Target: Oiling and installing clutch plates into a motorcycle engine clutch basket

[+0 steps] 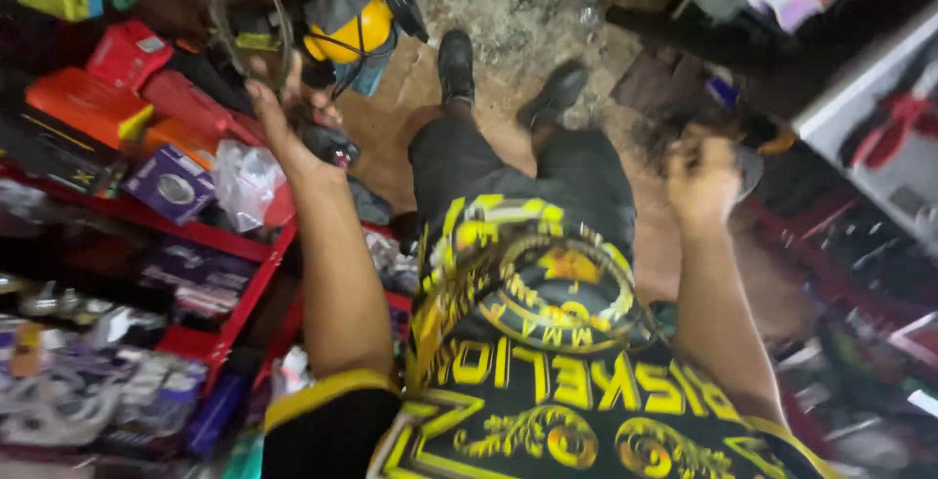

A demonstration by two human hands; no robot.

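Left hand (283, 112) grips a thin wire hoop (249, 10) above the red shelf (230, 239); right hand (702, 181) is a blurry fist, can't tell if it holds anything.

Head view, steeply down, close

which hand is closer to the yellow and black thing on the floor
Left. The left hand is raised just beside the yellow and black thing; the right hand is far off across the shoes.

orange box (83, 103) and purple box (168, 184) on red shelf (249, 283)
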